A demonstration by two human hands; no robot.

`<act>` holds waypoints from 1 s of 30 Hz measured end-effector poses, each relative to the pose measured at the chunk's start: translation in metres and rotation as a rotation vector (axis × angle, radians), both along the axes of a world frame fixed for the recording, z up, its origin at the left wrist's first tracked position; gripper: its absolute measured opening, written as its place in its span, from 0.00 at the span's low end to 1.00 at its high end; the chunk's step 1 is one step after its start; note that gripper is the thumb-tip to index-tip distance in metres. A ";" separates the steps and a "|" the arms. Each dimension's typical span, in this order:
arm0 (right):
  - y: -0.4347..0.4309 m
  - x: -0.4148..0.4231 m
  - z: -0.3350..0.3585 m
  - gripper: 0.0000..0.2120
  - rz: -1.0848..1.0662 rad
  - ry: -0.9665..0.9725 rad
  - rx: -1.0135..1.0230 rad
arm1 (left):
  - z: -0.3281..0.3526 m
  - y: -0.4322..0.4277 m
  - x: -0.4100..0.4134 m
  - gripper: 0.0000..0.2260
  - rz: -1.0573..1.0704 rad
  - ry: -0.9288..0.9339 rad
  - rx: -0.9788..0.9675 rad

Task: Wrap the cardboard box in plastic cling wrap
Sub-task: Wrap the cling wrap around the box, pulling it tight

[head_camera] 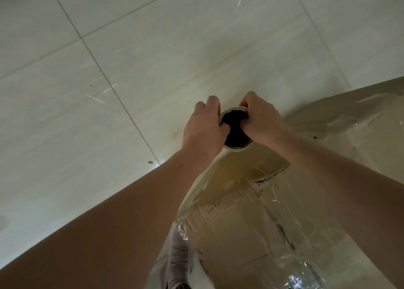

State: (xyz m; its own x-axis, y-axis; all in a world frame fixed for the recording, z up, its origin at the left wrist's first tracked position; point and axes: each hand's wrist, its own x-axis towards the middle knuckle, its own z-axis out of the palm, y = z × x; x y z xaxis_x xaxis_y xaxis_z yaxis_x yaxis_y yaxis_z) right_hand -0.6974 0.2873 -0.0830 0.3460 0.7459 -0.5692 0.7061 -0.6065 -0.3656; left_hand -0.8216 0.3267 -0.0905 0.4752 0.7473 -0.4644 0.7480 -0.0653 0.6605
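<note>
The brown box [290, 210], creased and glossy under clear wrap [294, 275], sits on pale tiles [131, 59]. Above its edge, left hand [203, 128] and right hand [261, 122] clamp the cardboard tube [237, 149], thumbs hooked inside, arms outstretched.

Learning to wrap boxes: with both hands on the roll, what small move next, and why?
Probably carry the roll on round the box, film taut: left hand and right hand grip its core; film runs from it onto the box.
</note>
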 end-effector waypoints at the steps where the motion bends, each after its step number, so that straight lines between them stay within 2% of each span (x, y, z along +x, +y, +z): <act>1: -0.001 0.000 0.001 0.12 -0.027 0.015 -0.007 | 0.001 0.000 0.000 0.09 0.005 -0.003 -0.018; 6: -0.009 0.000 0.003 0.12 -0.171 0.085 -0.046 | 0.006 -0.001 -0.007 0.10 0.045 -0.045 -0.106; 10: -0.016 0.000 0.004 0.10 -0.290 0.142 -0.086 | 0.006 -0.001 -0.013 0.12 0.039 -0.088 -0.103; 15: -0.029 -0.004 0.005 0.10 -0.279 -0.016 -0.102 | 0.005 -0.001 -0.008 0.12 -0.080 -0.138 -0.086; 18: -0.036 -0.007 0.002 0.13 -0.348 -0.099 -0.122 | 0.004 -0.002 -0.003 0.14 -0.161 -0.154 -0.110; 23: -0.041 -0.010 0.003 0.12 -0.475 -0.109 -0.188 | 0.006 0.000 -0.008 0.18 -0.278 -0.141 -0.155; 30: -0.040 -0.016 0.022 0.16 -0.692 -0.065 -0.115 | 0.007 0.017 -0.033 0.18 -0.371 -0.089 -0.177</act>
State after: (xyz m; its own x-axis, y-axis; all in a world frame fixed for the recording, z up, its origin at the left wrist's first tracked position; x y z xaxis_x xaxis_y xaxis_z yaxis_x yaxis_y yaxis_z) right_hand -0.7132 0.2473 -0.0609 0.7551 0.2786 -0.5935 0.1625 -0.9565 -0.2422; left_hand -0.8544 0.3432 -0.0840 0.7409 0.4307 -0.5153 0.6349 -0.1990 0.7465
